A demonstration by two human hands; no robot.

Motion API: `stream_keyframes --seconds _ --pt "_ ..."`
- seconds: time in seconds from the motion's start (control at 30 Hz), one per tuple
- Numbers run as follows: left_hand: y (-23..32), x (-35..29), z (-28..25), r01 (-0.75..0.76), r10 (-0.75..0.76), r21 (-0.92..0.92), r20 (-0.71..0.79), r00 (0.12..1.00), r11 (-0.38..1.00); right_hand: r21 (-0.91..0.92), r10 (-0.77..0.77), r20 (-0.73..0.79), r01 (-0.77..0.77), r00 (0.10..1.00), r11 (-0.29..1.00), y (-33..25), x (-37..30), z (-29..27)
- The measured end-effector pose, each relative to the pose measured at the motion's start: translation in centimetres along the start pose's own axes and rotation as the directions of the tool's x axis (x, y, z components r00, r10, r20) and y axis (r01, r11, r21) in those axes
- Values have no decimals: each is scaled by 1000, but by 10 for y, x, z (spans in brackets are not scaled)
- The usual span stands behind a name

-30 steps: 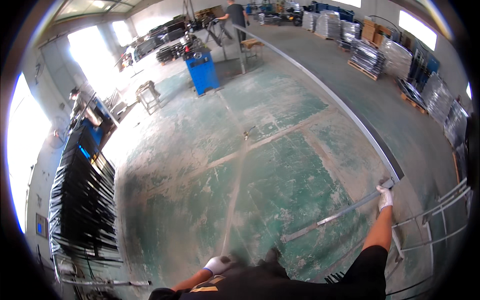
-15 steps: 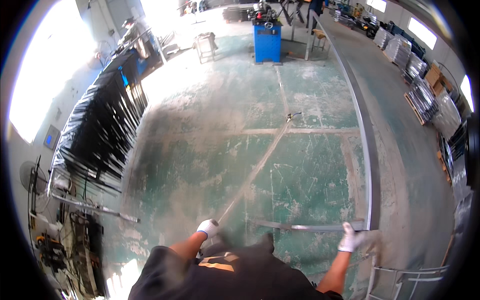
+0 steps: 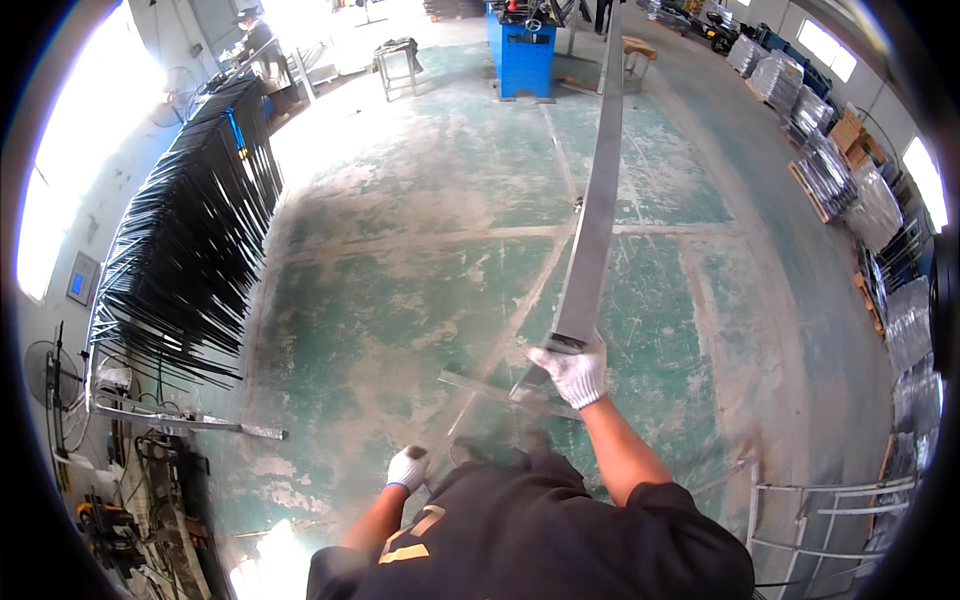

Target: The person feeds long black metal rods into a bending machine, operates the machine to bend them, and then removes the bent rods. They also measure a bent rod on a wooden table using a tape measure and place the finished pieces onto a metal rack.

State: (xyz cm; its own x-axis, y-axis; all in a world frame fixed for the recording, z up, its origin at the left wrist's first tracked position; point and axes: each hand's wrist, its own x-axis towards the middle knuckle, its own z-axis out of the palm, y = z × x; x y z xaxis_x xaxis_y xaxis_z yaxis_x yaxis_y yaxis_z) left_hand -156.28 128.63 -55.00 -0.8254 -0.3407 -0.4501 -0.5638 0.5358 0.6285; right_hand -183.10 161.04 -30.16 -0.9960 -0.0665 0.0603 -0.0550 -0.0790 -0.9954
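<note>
A long grey rectangular metal tube (image 3: 592, 220) runs from my body toward the far end of the room. My right hand (image 3: 578, 372), in a white knit glove, is closed around its near end, with the thumb on the left side. Below that end, a thinner grey metal bar (image 3: 475, 385) lies crosswise; I cannot tell whether the two are joined. My left hand (image 3: 408, 468), also gloved, hangs low beside my body with fingers curled. A dark patch shows at its top, and whatever it may hold is hidden.
Many black bars (image 3: 185, 240) hang in a dense row at left. A blue cabinet (image 3: 522, 60) stands at the far end near a small stool (image 3: 397, 68). Wrapped stacks (image 3: 825, 175) line the right wall. A tubular metal frame (image 3: 835, 510) sits at lower right.
My right hand has brought the long tube's near end leftward, from the right side to in front of me. The crosswise bar has shifted left too. My left hand stays low.
</note>
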Motion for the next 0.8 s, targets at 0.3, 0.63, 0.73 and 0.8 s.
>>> stream_keyframes --seconds 0.3,0.63,0.73,0.8 --pt "-76 -70 -91 313 -657 -725 -249 711 613 153 -59 517 -25 854 988 9 49 103" --pt "-127 -131 -55 357 -526 -476 -289 800 804 120 -131 431 87 893 989 -1 10 134" --pt "-172 -109 -109 321 -558 -599 -261 788 734 116 -111 428 67 897 991 6 -18 201" --pt "-195 -99 -151 195 -494 -638 -330 805 745 123 -129 385 88 914 988 9 -17 240"
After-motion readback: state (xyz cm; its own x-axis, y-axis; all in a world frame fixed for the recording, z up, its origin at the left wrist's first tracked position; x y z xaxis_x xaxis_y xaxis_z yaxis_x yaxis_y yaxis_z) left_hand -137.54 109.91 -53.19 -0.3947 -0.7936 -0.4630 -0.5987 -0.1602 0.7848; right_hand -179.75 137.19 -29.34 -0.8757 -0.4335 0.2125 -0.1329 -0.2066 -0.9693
